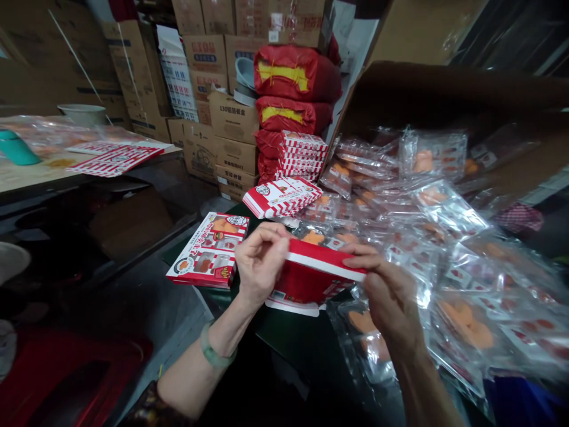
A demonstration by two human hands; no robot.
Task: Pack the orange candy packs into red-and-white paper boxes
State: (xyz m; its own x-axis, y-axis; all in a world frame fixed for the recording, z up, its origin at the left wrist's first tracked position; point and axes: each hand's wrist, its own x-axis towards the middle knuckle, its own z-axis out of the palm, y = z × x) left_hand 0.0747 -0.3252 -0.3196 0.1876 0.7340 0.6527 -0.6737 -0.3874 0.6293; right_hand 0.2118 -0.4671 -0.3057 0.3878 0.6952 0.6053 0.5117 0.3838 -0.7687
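Note:
Between my two hands is a red cardboard box (315,279) with a white stripe along its upper edge; a white flap shows beneath it. My left hand (262,261), with a pale green bangle at the wrist, pinches its left end. At the right end, the thumb and fingers of my right hand (386,284) close on the edge. Left of the box lies a stack of flat printed cartons (207,252) on the dark green table (284,338). Clear plastic packs (466,320) with orange shapes inside heap up to the right, some blurred.
Behind my hands sit more red-and-white cartons (284,198) and a stack of striped boxes (304,151). Red sacks (296,77) and brown boxes (233,118) pile up at the back. A large open carton (427,89) stands behind the packs. Another table (26,178) is at left.

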